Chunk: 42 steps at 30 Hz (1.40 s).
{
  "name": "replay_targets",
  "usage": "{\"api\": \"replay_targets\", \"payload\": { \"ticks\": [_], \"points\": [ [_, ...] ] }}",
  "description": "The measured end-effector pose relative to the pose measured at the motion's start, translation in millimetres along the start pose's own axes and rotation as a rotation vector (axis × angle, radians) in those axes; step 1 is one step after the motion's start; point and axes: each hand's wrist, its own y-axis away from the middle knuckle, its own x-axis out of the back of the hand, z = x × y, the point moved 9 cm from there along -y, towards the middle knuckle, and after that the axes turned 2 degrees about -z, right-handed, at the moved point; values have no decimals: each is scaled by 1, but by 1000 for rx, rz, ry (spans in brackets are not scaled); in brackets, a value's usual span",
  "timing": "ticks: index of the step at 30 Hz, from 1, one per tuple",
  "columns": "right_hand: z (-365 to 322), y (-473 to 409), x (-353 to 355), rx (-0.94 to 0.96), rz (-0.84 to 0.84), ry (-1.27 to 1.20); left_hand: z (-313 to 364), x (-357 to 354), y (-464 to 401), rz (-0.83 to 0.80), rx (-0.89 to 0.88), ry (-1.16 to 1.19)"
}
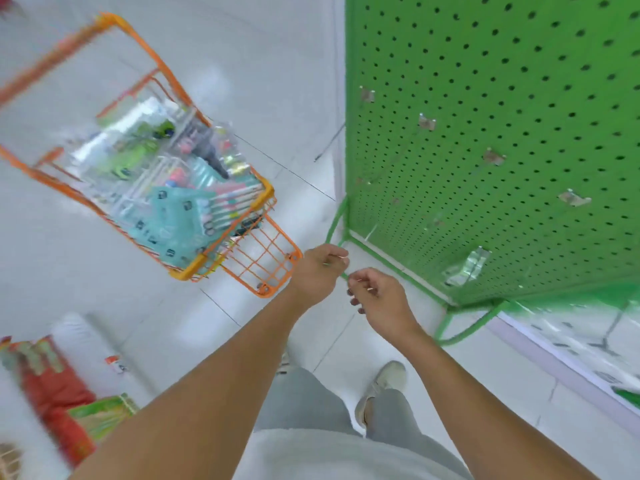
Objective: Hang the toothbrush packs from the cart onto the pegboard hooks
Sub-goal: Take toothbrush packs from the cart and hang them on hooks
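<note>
1. Your left hand [317, 271] is stretched out in front of you with its fingers curled in loosely; motion blur hides whether they pinch anything, so I cannot tell.
2. Your right hand [375, 294] hangs just beside the left one, a little nearer to you, fingers bent and slightly spread. Nothing can be made out between them, though blur leaves the grip uncertain.
3. The orange cart [263, 192] stands on the pale floor [277, 81] to the left of your left fingertips, its fold-out wire flap [266, 261] just beside your left knuckles, apart from them.
4. The toothbrush packs [180, 216] lie heaped inside the cart's basket, beyond and left of both hands, teal cards on top of clear blister packs.
5. The green pegboard [502, 116] rises to the right of your right fingers, with metal hooks [426, 121] dotted across it, none carrying a pack.
6. The pegboard's green tube foot [337, 220] runs just past your left fingertips.
</note>
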Motion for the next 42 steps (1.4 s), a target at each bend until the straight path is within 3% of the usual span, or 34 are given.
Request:
{"api": "replay_targets", "payload": {
  "ticks": [2,4,11,16,19,22,24,27,31,36,39,42],
  "points": [
    [-44,-14,-51,27,-204,89,-2,70,2,119,-26,42],
    [-81,-31,-89,54,-266,137,-12,142,5,245,-34,78],
    [-174,-94,-215,124,-201,140,-58,363,9,637,-51,105],
    [-246,-125,-298,274,-206,210,-79,456,-8,745,-22,75],
    [-294,-152,-315,427,-171,341,-79,477,-38,713,-3,-10],
    [-332,-192,-330,581,-156,685,-73,487,-69,675,9,-158],
    [-342,-228,-342,577,-182,887,-71,489,-83,666,16,-231],
    [-342,-278,-358,548,-249,1155,-77,489,-96,663,78,-206],
    [-331,-300,-394,724,-427,1364,-87,482,-101,670,110,-175],
    [-313,-303,-414,823,-488,1459,-92,480,-103,677,51,-194],
    [-321,-297,-416,902,-520,1466,-89,481,-100,666,20,-89],
    [-343,-295,-401,820,-578,1155,-87,492,-89,700,24,219]
  ]
}}
